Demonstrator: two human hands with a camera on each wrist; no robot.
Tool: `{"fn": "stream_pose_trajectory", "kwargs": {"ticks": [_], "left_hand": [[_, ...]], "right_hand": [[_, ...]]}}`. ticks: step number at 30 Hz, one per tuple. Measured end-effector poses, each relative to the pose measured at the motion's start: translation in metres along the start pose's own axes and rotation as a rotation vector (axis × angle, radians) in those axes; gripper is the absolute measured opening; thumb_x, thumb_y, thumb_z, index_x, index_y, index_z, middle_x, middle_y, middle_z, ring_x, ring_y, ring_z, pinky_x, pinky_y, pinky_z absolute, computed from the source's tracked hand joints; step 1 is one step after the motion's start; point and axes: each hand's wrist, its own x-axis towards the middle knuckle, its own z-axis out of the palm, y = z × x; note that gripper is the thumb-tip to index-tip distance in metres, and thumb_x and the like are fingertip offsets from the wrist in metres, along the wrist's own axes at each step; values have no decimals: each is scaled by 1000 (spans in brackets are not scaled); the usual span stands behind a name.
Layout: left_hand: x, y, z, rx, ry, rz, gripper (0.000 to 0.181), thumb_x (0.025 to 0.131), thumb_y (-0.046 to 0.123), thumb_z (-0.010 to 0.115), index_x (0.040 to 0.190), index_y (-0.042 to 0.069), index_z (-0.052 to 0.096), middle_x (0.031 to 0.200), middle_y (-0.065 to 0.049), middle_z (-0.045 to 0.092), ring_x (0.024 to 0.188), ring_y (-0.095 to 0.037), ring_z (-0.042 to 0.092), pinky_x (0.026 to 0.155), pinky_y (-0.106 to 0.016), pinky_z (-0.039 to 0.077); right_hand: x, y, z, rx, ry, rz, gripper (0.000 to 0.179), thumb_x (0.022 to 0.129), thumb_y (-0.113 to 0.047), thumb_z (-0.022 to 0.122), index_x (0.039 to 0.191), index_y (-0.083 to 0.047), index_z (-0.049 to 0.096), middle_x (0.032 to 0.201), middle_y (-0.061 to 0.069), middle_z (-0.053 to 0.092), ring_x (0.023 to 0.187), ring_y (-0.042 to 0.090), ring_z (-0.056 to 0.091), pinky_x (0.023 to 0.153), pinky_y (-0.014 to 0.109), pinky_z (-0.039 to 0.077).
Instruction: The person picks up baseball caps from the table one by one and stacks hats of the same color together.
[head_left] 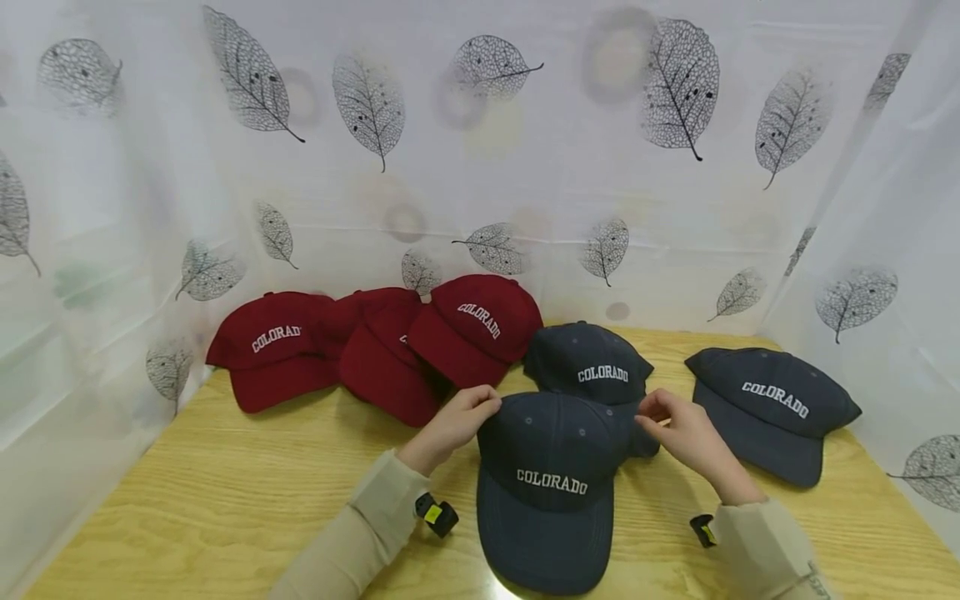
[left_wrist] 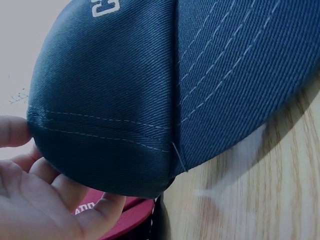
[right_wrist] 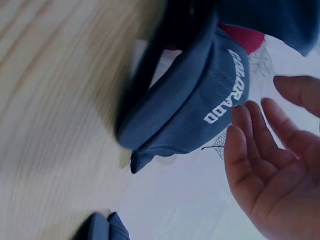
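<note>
A navy baseball cap (head_left: 551, 467) with white COLORADO lettering is at the front middle, its brim towards me and low over the table. My left hand (head_left: 459, 421) pinches the upper left edge of its crown. In the left wrist view, the fingers of that hand (left_wrist: 45, 195) lie along the side of the cap (left_wrist: 110, 90). To the right of the crown, my right hand (head_left: 686, 433) is held in the air with loosely bent fingers. The right wrist view shows that hand (right_wrist: 275, 160) holding nothing, with a second navy cap (right_wrist: 200, 100) beyond its fingertips.
Several dark red caps (head_left: 476, 325) lie overlapping at the back left of the wooden table (head_left: 225, 500). Behind the front cap sits another navy cap (head_left: 588, 362), and one more (head_left: 772, 408) lies at the right. A leaf-print curtain (head_left: 495, 167) surrounds the table.
</note>
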Motion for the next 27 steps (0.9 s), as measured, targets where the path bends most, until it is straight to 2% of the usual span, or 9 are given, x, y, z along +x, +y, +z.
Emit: {"fn": "stream_pose_trajectory", "kwargs": {"ticks": [3, 7, 10, 14, 19, 22, 27], "left_hand": [[0, -2, 0, -2, -7, 11, 16, 92, 4, 41, 83, -3, 52, 68, -1, 41, 64, -14, 39, 60, -26, 32], [8, -16, 0, -18, -16, 14, 16, 92, 5, 42, 83, -2, 53, 68, -1, 41, 64, -15, 39, 60, -27, 32], [14, -28, 1, -21, -10, 12, 16, 92, 7, 43, 83, -1, 54, 69, -1, 42, 65, -14, 40, 60, -27, 33], [15, -31, 2, -9, -1, 10, 16, 92, 9, 43, 83, 0, 54, 70, -1, 44, 65, -14, 41, 60, -27, 33], [13, -30, 2, -10, -2, -3, 16, 92, 9, 43, 85, 0, 55, 72, -1, 45, 68, -14, 43, 62, -27, 35], [13, -29, 1, -14, -4, -4, 17, 92, 9, 43, 85, 0, 55, 73, -1, 46, 68, -14, 43, 62, -27, 35], [13, -27, 1, -16, -8, -8, 17, 92, 10, 43, 85, 0, 55, 73, -1, 46, 68, -14, 44, 62, -27, 35]], "right_hand": [[1, 1, 1, -67, -58, -38, 11, 79, -7, 64, 88, -4, 58, 84, 4, 59, 79, 24, 57, 66, 38, 45], [0, 2, 5, -194, -150, -75, 23, 75, -7, 66, 96, 1, 59, 92, 11, 59, 87, 29, 56, 72, 43, 44], [0, 3, 9, -327, -184, -119, 35, 71, -8, 69, 102, 4, 58, 99, 15, 58, 92, 32, 55, 75, 44, 44], [0, 1, 13, -462, -194, -209, 43, 67, -11, 74, 103, 3, 58, 98, 14, 56, 90, 31, 55, 73, 43, 45], [1, -1, 16, -509, -212, -305, 49, 60, -15, 77, 103, 1, 59, 95, 11, 55, 84, 29, 56, 68, 41, 46], [1, -2, 18, -535, -208, -341, 49, 59, -16, 77, 102, 0, 58, 94, 12, 55, 80, 30, 56, 65, 41, 46], [0, 1, 22, -600, -145, -354, 47, 61, -13, 76, 102, -1, 57, 89, 12, 53, 72, 29, 55, 56, 39, 46]]}}
